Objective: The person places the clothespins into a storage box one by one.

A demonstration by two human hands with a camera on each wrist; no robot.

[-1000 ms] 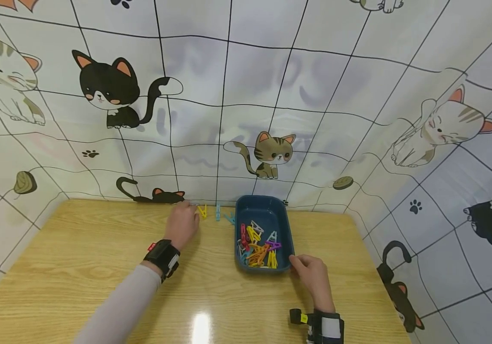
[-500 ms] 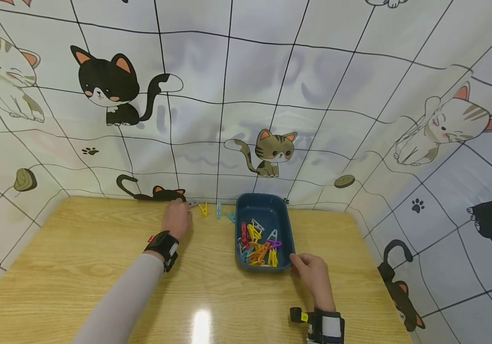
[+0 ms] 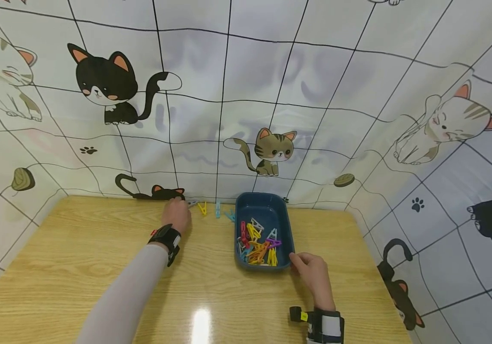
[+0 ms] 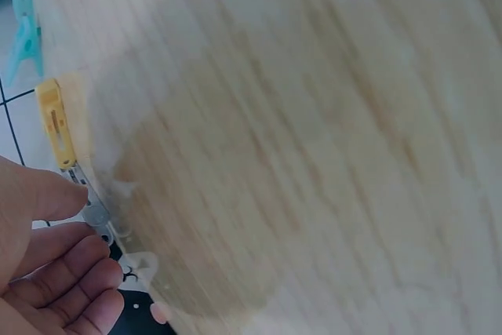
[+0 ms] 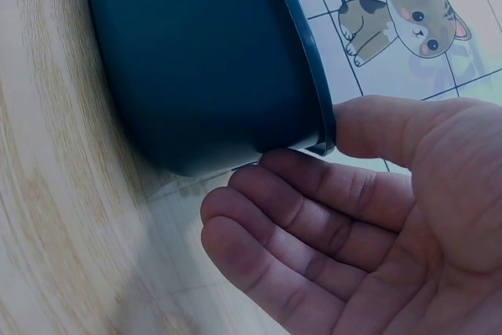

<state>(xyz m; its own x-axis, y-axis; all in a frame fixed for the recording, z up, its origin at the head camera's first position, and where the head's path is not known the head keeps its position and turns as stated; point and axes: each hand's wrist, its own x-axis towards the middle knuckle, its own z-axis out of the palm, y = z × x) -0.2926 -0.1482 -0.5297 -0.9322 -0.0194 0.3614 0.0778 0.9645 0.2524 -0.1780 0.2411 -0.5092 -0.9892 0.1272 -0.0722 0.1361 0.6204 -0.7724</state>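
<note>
My left hand (image 3: 176,215) is at the table's far edge, thumb and index finger pinching one end of a small grey plastic clothespin (image 4: 96,215). Its other end points toward a yellow clothespin (image 4: 56,123). In the head view, a light-blue clothespin (image 3: 218,210) and another blue clothespin (image 3: 230,216) continue that row to the right. My right hand (image 3: 312,277) pinches the near right corner of a dark blue plastic tray (image 3: 264,199), thumb at the rim and index finger below it. Several clothespins (image 3: 258,253) in mixed colours lie heaped in the tray's near half.
A white cloth (image 3: 194,119) with printed cats and grid lines hangs behind and beside the wooden table (image 3: 211,296). The tray stands near the far edge, right of the row of clothespins. Straps with cameras (image 3: 325,326) sit on both wrists.
My left hand has shifted slightly left along the far edge, showing more of the grey clothespin. My right hand and the tray stay in place.
</note>
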